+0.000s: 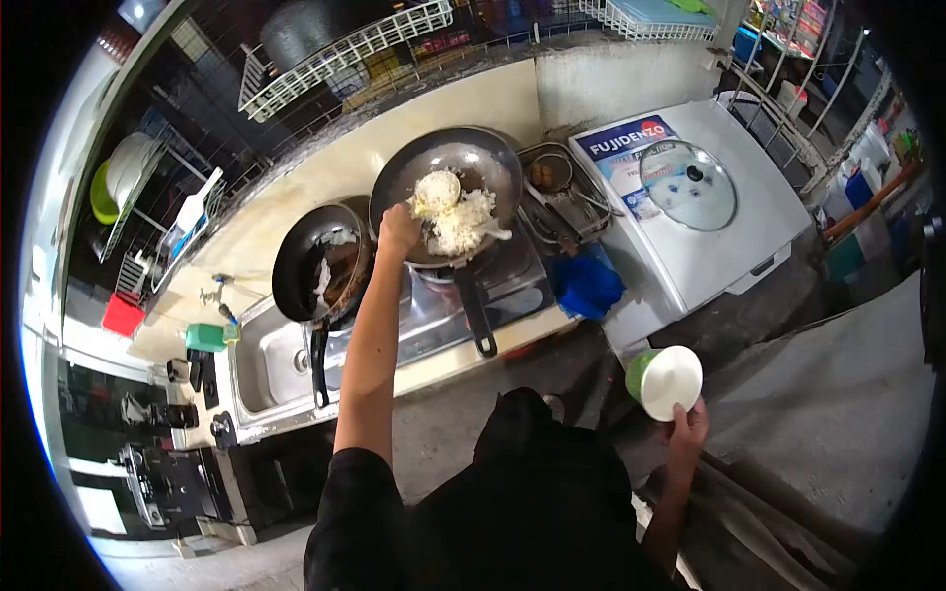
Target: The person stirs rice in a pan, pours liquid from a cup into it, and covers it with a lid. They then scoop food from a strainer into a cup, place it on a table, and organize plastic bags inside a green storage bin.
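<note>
My left hand (398, 230) reaches out over the near rim of a large dark wok (493, 158) on the stove and holds a rice scoop (437, 190) heaped with white rice. More white rice (465, 225) lies in a pile in the wok. My right hand (688, 429) hangs low at my side and grips a green and white bowl (665, 381), tilted with its white inside showing.
A second dark pan (317, 261) with scraps sits left of the wok above a steel sink (266, 369). Right of the stove are a metal tray (562, 202), a blue cloth (585, 286) and a white freezer (729, 236) with a glass lid (688, 184) on top. Wire racks line the back wall.
</note>
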The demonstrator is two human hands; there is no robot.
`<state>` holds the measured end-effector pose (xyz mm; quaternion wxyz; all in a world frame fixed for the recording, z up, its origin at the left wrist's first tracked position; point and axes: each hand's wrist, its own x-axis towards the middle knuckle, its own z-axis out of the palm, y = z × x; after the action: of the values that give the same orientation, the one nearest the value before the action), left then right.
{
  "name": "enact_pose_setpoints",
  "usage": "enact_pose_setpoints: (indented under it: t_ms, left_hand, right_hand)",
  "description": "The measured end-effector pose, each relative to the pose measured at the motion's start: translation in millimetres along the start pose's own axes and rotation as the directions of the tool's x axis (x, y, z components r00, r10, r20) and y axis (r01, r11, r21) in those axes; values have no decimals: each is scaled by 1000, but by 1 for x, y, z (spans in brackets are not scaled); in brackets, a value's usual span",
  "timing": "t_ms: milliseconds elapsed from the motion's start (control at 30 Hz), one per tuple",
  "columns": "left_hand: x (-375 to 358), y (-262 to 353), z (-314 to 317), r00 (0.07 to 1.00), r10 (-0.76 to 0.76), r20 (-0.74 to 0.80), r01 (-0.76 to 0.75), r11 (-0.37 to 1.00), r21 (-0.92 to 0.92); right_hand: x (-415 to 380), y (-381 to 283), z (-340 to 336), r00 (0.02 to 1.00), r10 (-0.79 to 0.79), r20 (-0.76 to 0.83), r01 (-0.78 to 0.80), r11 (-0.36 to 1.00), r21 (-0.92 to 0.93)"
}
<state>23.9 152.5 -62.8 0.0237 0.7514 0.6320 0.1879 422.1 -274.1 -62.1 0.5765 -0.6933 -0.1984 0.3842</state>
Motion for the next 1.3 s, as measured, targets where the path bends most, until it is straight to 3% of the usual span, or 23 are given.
enact_pose_setpoints:
  t_ms: [33, 67, 133, 200, 233, 400, 467, 533, 600, 667, 733, 767, 800, 867, 933, 1067, 1133, 1200, 1300]
  left_hand:
    - [13, -6, 7, 999, -13, 38, 11, 998, 54]
    - [26, -8, 13, 997, -24, 73, 16, 994, 108]
    - [37, -13, 21, 986, -88, 143, 82, 995, 49]
    - [51, -27, 35, 977, -131, 167, 126, 991, 35]
    - [53, -38, 43, 973, -109, 202, 131, 987, -96]
    - [70, -49, 51, 933, -92, 348, 141, 983, -119]
    - [71, -51, 52, 771, -205, 603, 466, 826, -316]
    - [70, -43, 41, 783, -176, 597, 450, 822, -348]
    - [67, -36, 32, 728, -151, 669, 646, 477, -596]
    - [61, -25, 23, 738, -120, 664, 637, 448, -627]
    - [57, -14, 19, 773, -187, 606, 622, 409, -667]
    - [50, -4, 12, 784, -210, 584, 616, 375, -693]
    - [43, 8, 2, 796, -227, 561, 605, 343, -719]
    - [28, 32, -17, 874, -205, 441, 485, 293, -824]
    - [21, 68, -41, 879, -238, 414, 476, 357, -804]
    - [15, 173, -68, 924, -121, 364, 380, 419, -824]
    - [12, 221, -65, 925, -19, 379, 341, 479, -809]
    - [8, 271, -45, 882, 14, 471, 408, 476, -779]
    - [3, 343, -10, 805, 136, 578, 420, 559, -716]
  right_hand:
    - [8, -8, 5, 997, -76, 23, 75, 996, 52]
    - [15, -9, 12, 995, -89, -56, 94, 989, 111]
    - [31, -3, 8, 984, -100, -146, 110, 992, 55]
    - [39, -11, 16, 966, -51, -254, 66, 997, 50]
    - [45, -11, 16, 959, -31, -281, 45, 998, 40]
    - [95, -20, 30, 934, -3, -358, -4, 1000, -19]
    - [116, -38, 44, 934, -39, -355, 24, 999, -45]
    - [138, -41, 49, 941, -97, -323, 87, 995, -44]
    - [158, -54, 57, 959, -91, -268, 83, 996, -41]
    - [182, -56, 60, 968, -126, -218, 124, 992, -26]
    - [210, -55, 56, 976, -137, -170, 122, 988, -95]
    - [227, -52, 49, 991, -67, -119, 61, 997, -49]
    - [242, -52, 40, 996, -75, -43, 69, 989, -131]
    - [261, -67, 41, 996, -31, -80, 23, 996, -91]
    - [282, -63, 33, 988, -88, -124, 67, 984, -166]
    - [303, -99, 18, 992, -37, 123, 81, 922, -379]
    - [304, -118, 18, 977, -88, 196, 159, 911, -382]
    - [308, -131, 17, 957, -25, 289, 168, 860, -482]
    - [316, -134, 12, 929, -55, 365, 240, 842, -483]
